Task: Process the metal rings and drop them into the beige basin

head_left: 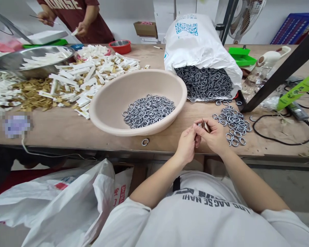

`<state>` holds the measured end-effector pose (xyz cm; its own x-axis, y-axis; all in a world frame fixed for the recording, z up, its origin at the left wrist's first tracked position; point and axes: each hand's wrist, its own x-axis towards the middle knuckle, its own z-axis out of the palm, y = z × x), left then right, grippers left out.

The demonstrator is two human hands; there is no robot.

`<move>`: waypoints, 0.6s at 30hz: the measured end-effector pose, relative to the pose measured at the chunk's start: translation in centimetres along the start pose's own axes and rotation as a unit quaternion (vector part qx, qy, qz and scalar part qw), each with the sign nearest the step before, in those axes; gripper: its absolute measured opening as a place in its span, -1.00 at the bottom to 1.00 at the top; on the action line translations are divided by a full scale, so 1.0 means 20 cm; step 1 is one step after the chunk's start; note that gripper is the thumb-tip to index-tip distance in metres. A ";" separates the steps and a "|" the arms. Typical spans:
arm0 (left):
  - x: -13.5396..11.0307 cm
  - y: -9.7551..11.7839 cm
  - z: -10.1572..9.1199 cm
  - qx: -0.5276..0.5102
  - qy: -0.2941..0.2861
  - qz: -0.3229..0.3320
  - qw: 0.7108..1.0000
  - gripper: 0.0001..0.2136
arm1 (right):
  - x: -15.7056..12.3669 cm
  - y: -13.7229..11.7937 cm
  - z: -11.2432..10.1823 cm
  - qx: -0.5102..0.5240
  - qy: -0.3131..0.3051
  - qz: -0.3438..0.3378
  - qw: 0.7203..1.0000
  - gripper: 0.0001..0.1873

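Note:
My left hand (186, 144) and my right hand (214, 136) meet over the table's front edge, fingers pinched together on a small metal ring (205, 125) held between them. A loose pile of metal rings (233, 125) lies just right of my right hand. To the left stands a beige basin (110, 103) with a heap of rings (148, 110) inside. One single ring (145, 141) lies on the table in front of the basin.
A white sack (195, 41) spills rings at the back. White strips and tan pieces (74, 80) cover the left side beside a steel bowl (31, 61). Another person (77, 17) works at the far side. A black cable (280, 137) and green tool (298, 90) lie right. White bags (67, 202) sit below.

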<state>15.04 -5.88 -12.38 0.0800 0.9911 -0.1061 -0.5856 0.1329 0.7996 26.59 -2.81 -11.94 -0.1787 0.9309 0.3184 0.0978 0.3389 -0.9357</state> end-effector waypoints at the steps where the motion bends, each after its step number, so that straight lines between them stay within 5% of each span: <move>1: 0.00 0.00 0.00 0.003 -0.006 -0.009 1.000 -0.55 | 0.01 0.00 0.00 0.015 -0.002 0.009 1.000 -0.70; 4: -0.01 0.01 0.01 0.000 -0.022 -0.036 0.999 -0.54 | 0.02 0.01 -0.03 0.031 0.008 0.022 0.999 -0.65; 7: -0.01 0.02 0.01 -0.018 -0.014 -0.040 0.999 -0.54 | -0.01 -0.01 -0.08 -0.078 0.009 -0.023 0.997 -0.63; 12: -0.01 0.02 0.02 -0.032 0.031 -0.025 0.999 -0.53 | -0.11 -0.08 -0.10 -0.328 -0.059 -0.111 0.936 -0.63; 18: -0.01 0.01 0.04 -0.012 0.041 -0.018 0.999 -0.50 | -0.14 -0.10 -0.08 -0.404 -0.064 -0.131 0.903 -0.61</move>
<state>15.57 -6.12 -11.74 0.0356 0.9826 -0.1824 -0.6024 0.1667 0.7806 28.37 -5.84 -10.76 -0.4056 0.7981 0.4456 0.7085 0.5825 -0.3985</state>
